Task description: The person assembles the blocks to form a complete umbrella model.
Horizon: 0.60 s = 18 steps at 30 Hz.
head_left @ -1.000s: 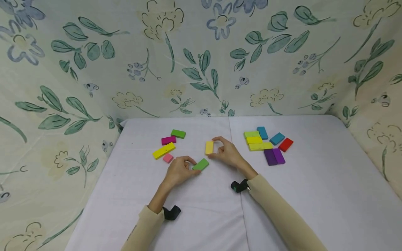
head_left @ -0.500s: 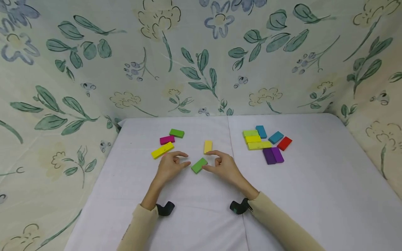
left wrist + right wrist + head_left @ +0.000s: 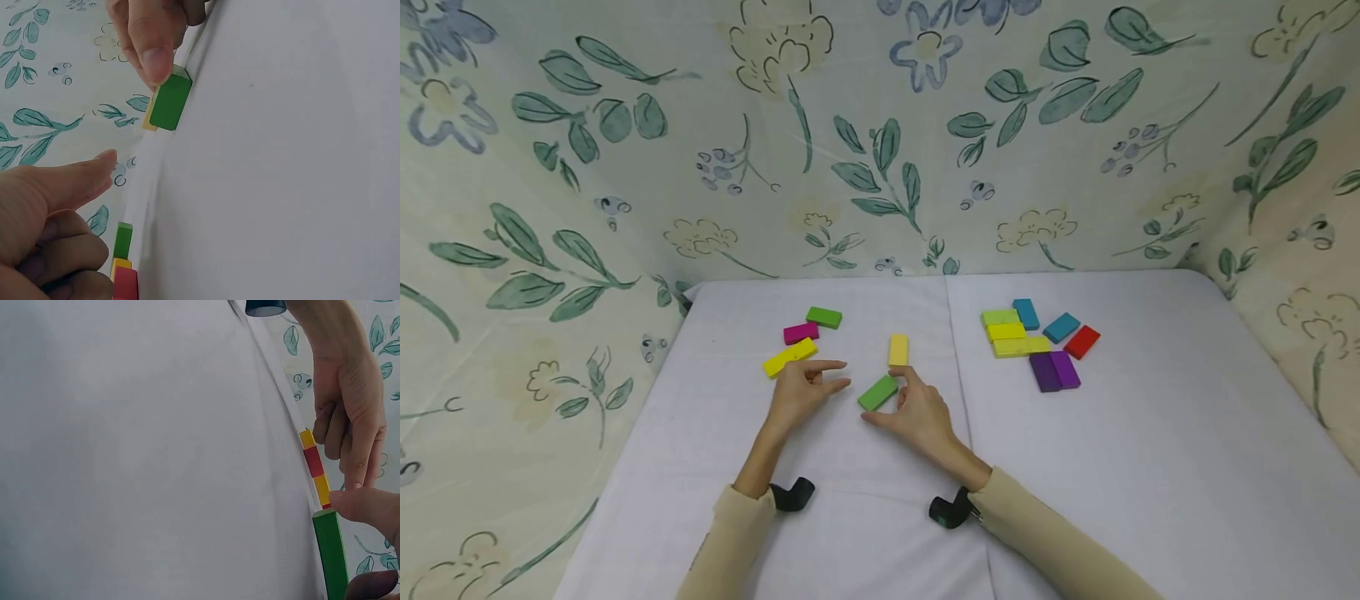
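Note:
In the head view, my right hand (image 3: 921,417) pinches a green block (image 3: 878,393) at its two ends, between thumb and index finger, at the table's middle. Just beyond it a pale yellow block (image 3: 898,350) stands apart from both hands. My left hand (image 3: 795,398) is to the left of the green block, thumb and index finger apart with nothing between them. Right behind that hand lies a long yellow block (image 3: 788,357). A pinkish-red block (image 3: 125,284) shows below the left hand in the left wrist view; in the head view the hand hides it.
At the back left lie a magenta block (image 3: 801,333) and another green block (image 3: 824,317). On the right is a cluster of yellow blocks (image 3: 1009,332), blue blocks (image 3: 1062,327), a red block (image 3: 1082,342) and purple blocks (image 3: 1047,372). A floral cloth (image 3: 880,167) hangs behind the white table.
My left hand has let go of the green block and drawn back left. My right hand has released the pale yellow block, come nearer and taken the green block.

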Tool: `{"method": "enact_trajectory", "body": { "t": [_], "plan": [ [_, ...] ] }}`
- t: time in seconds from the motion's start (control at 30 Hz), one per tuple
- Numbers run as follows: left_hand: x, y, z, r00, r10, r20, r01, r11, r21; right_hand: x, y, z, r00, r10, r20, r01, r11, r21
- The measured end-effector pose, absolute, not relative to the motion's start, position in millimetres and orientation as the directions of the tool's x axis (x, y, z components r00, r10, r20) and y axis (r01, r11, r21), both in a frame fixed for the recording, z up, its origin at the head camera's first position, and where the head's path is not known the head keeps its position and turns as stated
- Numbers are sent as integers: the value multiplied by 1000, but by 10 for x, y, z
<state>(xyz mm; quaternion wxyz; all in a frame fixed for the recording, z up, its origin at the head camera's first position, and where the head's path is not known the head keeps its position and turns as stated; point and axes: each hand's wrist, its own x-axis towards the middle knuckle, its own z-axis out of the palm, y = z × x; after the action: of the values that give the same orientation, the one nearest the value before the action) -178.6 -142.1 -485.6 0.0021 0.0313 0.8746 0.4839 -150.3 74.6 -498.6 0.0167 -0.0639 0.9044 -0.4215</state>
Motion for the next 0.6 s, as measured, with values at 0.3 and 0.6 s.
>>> {"method": "enact_trajectory", "body": {
  "t": [0.3,0.6],
  "plan": [
    [-1829,-1578,-4903,-998,-44,41,14,500,866,-1517,755,-4999,-991,-135,21,-103,638,-763],
    [-1878,-1876,-4898,-988,-153,13,-65,495,866,-1515,787,-5009,-987,-152,47,-134,638,-758]
  ]
}}
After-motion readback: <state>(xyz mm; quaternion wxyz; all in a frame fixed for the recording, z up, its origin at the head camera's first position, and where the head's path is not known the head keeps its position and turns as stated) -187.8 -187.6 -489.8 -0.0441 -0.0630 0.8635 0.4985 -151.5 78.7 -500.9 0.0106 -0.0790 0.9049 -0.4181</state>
